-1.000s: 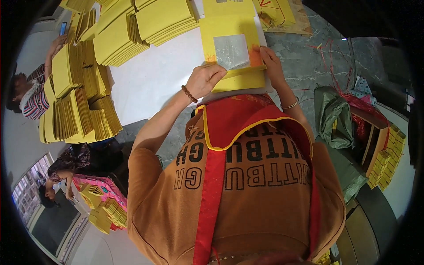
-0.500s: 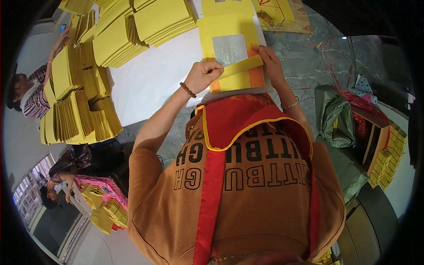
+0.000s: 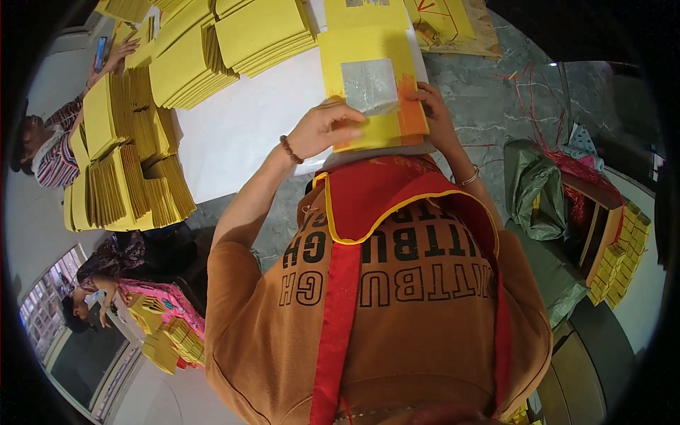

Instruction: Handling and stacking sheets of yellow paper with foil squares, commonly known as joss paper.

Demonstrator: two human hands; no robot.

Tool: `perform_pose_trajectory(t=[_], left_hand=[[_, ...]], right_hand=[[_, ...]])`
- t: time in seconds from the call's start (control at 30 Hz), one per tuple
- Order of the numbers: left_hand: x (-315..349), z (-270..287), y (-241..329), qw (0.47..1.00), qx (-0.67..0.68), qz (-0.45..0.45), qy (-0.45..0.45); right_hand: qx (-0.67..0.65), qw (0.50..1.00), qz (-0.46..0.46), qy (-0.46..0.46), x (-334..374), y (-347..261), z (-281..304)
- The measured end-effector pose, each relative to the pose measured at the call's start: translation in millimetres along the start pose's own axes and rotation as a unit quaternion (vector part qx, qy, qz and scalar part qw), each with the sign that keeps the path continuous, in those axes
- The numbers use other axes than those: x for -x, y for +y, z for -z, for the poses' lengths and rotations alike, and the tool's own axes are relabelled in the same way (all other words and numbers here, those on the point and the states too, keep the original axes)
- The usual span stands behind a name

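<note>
White table point(image 3: 248, 134), grey stone floor beyond. Yellow paper sheet point(image 3: 372, 85), w/ silver foil square at centre and orange patch at its right, is laid at near table edge. Its lower left edge is pinched by left hand point(image 3: 322, 131), fingers closed on it; right edge is pressed by right hand point(image 3: 433, 113), fingers flat. Yellow sheet stacks point(image 3: 234, 35) lie fanned at left and far side.

You have one view only, from the camera on your head, facing steeply down your chest to the white table point(image 3: 248, 127) just ahead. It sits close over your left hand point(image 3: 322, 131) and right hand point(image 3: 435, 117). The fisheye bends edges and pulls in the floor point(image 3: 496, 92) around you.
</note>
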State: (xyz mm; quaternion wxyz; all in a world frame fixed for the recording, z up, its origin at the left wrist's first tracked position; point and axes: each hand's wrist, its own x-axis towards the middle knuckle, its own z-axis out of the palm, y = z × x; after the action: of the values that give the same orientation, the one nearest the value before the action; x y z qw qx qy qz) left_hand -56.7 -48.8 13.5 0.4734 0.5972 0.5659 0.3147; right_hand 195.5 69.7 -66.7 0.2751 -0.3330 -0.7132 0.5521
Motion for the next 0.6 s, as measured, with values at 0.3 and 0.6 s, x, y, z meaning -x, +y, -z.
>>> perform_pose_trajectory(t=[0.3,0.6], left_hand=[[0.4,2.8,-17.9,0.925,-0.352,-0.126,0.068],[19.2,-1.7,4.2,0.88,-0.418,-0.2,0.103]], right_hand=[[-0.014,1.0,-0.013,-0.002,-2.4,-5.3,4.5],[0.186,0.97,0.153,-0.009,22.2,-48.7,20.5]])
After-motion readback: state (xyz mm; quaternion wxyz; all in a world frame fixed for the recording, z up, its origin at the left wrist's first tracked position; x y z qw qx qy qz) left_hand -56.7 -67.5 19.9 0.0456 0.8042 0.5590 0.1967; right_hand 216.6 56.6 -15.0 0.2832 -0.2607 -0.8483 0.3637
